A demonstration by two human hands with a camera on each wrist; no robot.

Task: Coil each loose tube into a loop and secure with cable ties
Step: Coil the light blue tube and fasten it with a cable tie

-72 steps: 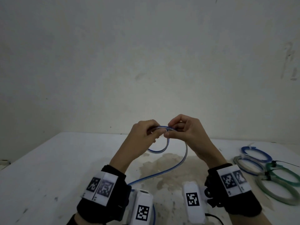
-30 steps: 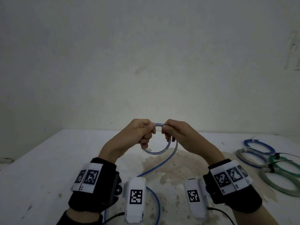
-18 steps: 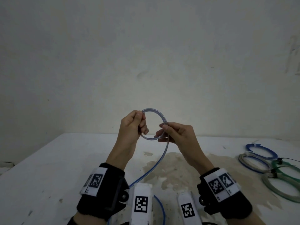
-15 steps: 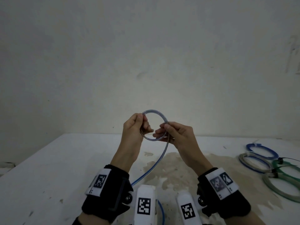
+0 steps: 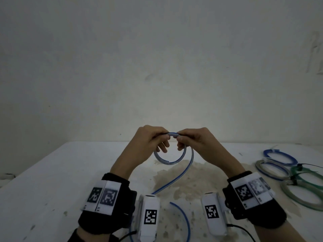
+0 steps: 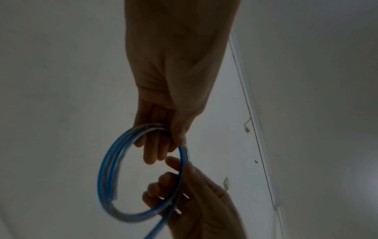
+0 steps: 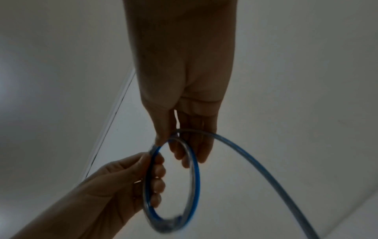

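A clear tube with a blue stripe (image 5: 174, 162) is wound into a small loop held above the table. My left hand (image 5: 153, 138) pinches the top left of the loop, and my right hand (image 5: 187, 138) pinches the top right beside it. The tube's free length (image 5: 176, 179) trails from the loop down to the table and curves off at the near edge (image 5: 185, 222). The left wrist view shows the loop (image 6: 108, 174) hanging from my left fingers (image 6: 151, 152). In the right wrist view the loop (image 7: 194, 177) sits between both hands, with the tail (image 7: 266, 176) running off right.
Several coiled tubes lie at the right of the white table (image 5: 52, 172): a blue one (image 5: 279, 155), a grey one (image 5: 271, 169), a green one (image 5: 307, 173) and a pale one (image 5: 304, 194). A brownish stain (image 5: 195, 182) marks the table under the hands.
Both hands came down from an upright hold to a lower one. They now meet at the top of the loop, which hangs below the fingers.
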